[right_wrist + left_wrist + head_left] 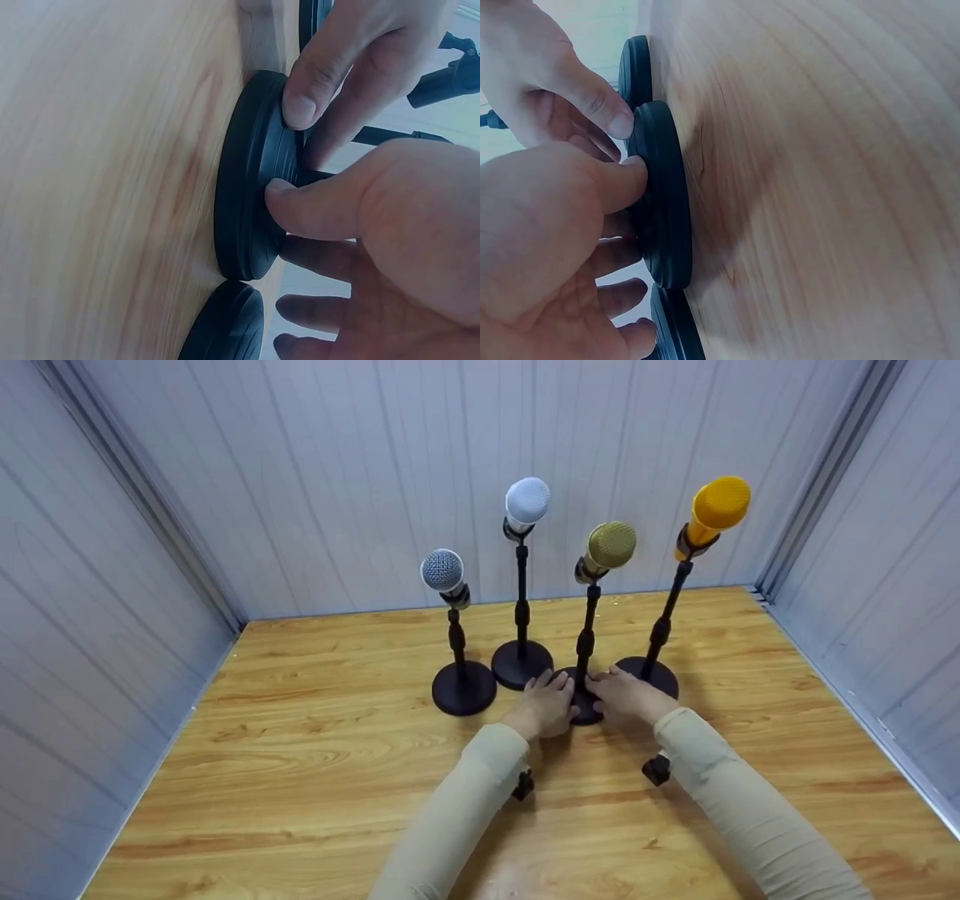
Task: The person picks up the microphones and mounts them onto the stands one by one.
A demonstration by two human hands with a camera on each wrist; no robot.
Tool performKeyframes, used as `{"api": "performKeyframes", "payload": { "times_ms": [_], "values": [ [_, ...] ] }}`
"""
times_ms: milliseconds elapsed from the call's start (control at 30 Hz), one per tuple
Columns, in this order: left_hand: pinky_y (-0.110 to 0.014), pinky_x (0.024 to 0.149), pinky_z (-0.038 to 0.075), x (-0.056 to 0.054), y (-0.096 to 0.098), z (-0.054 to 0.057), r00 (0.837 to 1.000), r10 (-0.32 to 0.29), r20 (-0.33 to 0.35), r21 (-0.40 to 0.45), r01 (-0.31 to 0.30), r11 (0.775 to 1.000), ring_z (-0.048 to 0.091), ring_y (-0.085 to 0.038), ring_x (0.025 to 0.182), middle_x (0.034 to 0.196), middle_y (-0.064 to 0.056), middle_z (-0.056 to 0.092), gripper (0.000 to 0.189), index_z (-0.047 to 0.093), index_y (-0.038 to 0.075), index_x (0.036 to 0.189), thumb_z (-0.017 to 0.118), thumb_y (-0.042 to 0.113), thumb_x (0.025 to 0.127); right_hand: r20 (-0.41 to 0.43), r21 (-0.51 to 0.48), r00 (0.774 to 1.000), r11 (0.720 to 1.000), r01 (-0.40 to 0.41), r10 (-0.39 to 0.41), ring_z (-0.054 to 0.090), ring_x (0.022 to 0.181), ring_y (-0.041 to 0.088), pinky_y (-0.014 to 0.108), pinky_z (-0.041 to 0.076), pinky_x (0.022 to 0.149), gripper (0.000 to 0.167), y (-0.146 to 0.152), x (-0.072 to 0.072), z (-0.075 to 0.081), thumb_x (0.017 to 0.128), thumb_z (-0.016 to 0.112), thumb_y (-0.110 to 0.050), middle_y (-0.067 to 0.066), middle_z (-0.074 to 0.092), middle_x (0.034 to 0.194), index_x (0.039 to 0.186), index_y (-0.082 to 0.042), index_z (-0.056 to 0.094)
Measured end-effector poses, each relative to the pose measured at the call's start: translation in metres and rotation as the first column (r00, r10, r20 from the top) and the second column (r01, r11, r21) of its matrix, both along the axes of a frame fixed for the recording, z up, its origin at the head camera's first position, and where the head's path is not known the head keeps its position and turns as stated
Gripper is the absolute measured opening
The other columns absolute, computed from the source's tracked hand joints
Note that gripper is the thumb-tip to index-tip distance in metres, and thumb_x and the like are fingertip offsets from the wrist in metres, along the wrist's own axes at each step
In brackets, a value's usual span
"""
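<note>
A gold microphone (611, 545) sits tilted in the clip of a black desk stand, whose round base (585, 714) rests on the wooden table. Both hands are at this base, one on each side of the pole. My left hand (541, 706) holds its left side, the thumb on the top face in the left wrist view and some fingers over the neighbouring base (676, 322). From the right, my right hand (630, 696) grips the same base, its thumb (300, 206) on the top near the edge. The fingertips behind the base are partly hidden.
A silver microphone (442, 570) and a white microphone (528, 500) stand to the left, an orange microphone (721, 502) to the right, all on black round-based stands. Pale panel walls (322, 487) enclose the table (322, 780) at the back and sides.
</note>
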State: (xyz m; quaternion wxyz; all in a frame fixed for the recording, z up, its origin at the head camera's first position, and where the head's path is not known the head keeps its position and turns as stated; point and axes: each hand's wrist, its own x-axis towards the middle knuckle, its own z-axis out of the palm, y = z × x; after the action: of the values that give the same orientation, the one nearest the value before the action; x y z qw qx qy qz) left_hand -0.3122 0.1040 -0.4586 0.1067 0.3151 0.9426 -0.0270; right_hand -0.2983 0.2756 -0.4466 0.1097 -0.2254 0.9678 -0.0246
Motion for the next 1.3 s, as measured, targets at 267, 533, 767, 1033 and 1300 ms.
{"api": "performKeyframes", "payload": {
  "times_ms": [267, 533, 767, 1033, 1300],
  "values": [
    [-0.044, 0.122, 0.022, -0.001, -0.004, -0.003, 1.0, 0.024, -0.007, -0.001, -0.024, 1.0, 0.017, -0.025, 0.153, 0.168, -0.002, 0.02, 0.059, 0.023, 0.014, 0.162, 0.035, 0.041, 0.111, -0.022, -0.008, 0.998, 0.998, -0.067, 0.067, 0.043, 0.137, 0.045, 0.056, 0.023, 0.118, 0.046, -0.003, -0.004, -0.001, 0.103, 0.055, -0.007, 0.034, 0.046, 0.145, 0.143, 0.013, 0.046],
    [-0.043, 0.122, 0.021, -0.001, 0.003, -0.004, 1.0, 0.018, 0.008, -0.009, -0.018, 1.0, 0.016, -0.023, 0.154, 0.168, -0.001, 0.018, 0.058, 0.022, 0.015, 0.163, 0.032, 0.04, 0.112, 0.084, -0.033, 0.996, 0.999, 0.0, 0.002, 0.034, 0.141, 0.049, 0.061, 0.024, 0.116, 0.049, 0.006, -0.003, 0.001, 0.106, 0.049, -0.01, 0.031, 0.039, 0.152, 0.15, 0.009, 0.039],
    [-0.042, 0.122, 0.021, 0.0, 0.009, -0.003, 1.0, 0.017, 0.007, -0.014, -0.016, 1.0, 0.016, -0.022, 0.154, 0.168, 0.0, 0.019, 0.058, 0.023, 0.016, 0.163, 0.033, 0.041, 0.111, 0.174, -0.072, 0.98, 0.991, 0.112, -0.098, 0.02, 0.141, 0.058, 0.063, 0.031, 0.111, 0.051, 0.011, 0.0, 0.004, 0.108, 0.046, -0.012, 0.027, 0.03, 0.159, 0.156, 0.001, 0.034],
    [-0.044, 0.121, 0.023, -0.005, 0.004, 0.002, 0.999, 0.015, -0.031, -0.017, -0.016, 1.0, 0.019, -0.023, 0.153, 0.167, 0.0, 0.021, 0.058, 0.025, 0.017, 0.162, 0.034, 0.043, 0.111, 0.038, -0.078, 0.998, 0.996, 0.045, -0.042, 0.029, 0.142, 0.053, 0.063, 0.024, 0.115, 0.049, 0.013, -0.001, 0.0, 0.107, 0.047, -0.012, 0.03, 0.039, 0.153, 0.151, 0.008, 0.039],
    [-0.05, 0.118, 0.03, 0.01, -0.032, 0.011, 0.991, -0.07, -0.115, 0.122, 0.084, 0.989, 0.031, -0.032, 0.148, 0.161, -0.012, 0.035, 0.055, 0.038, 0.015, 0.158, 0.045, 0.039, 0.109, -0.159, -0.272, 0.985, 0.962, 0.023, -0.069, 0.034, 0.14, 0.052, 0.069, 0.027, 0.11, 0.052, 0.034, 0.037, 0.001, 0.105, 0.059, -0.027, 0.027, 0.045, 0.15, 0.147, 0.002, 0.049]
  ]
}}
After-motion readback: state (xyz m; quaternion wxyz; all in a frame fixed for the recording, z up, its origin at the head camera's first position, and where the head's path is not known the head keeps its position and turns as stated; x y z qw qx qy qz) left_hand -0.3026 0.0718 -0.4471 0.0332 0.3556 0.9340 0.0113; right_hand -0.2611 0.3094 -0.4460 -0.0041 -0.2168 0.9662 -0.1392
